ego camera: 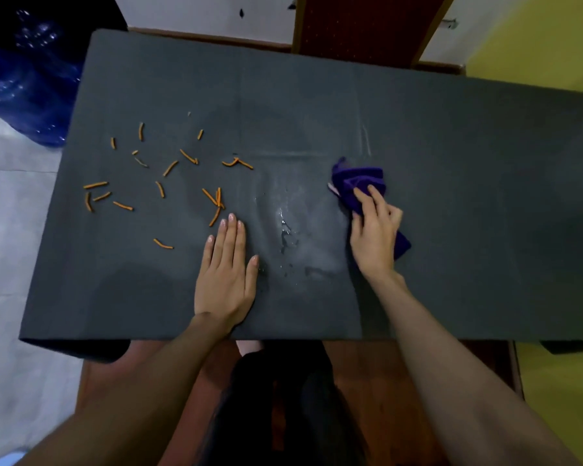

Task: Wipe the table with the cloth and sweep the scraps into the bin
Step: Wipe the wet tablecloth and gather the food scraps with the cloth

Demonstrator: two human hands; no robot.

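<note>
Cloth (357, 183), purple and bunched, is lying on the dark tabletop (485, 196) right of centre, and the right hand (376, 230) is pressing down on it with fingers curled over its near part, gripping it. Just to the left of the cloth, a wet patch (286, 233) of droplets and smeared streaks is glistening on the surface, between the two hands. The left hand (228, 270) is resting flat and empty, palm down, fingers together, its fingertips lying just beside the nearest of the orange scraps (162, 176). Those scraps, thin short sticks, are lying scattered across the left half of the tabletop, well apart from the cloth.

Judging by this, the wiping step is in hand: the cloth is sitting at the edge of the wet area, which is not yet dry. The next move is probably calling for the cloth to be drawn leftward across the wet patch, then onward to gather the scraps toward an edge. No bin is clearly showing; a blue plastic bag (21, 89) is sitting on the floor beyond the far left corner, but whether it is serving as the bin cannot be told.

No brand, label or readable writing is showing anywhere.
</note>
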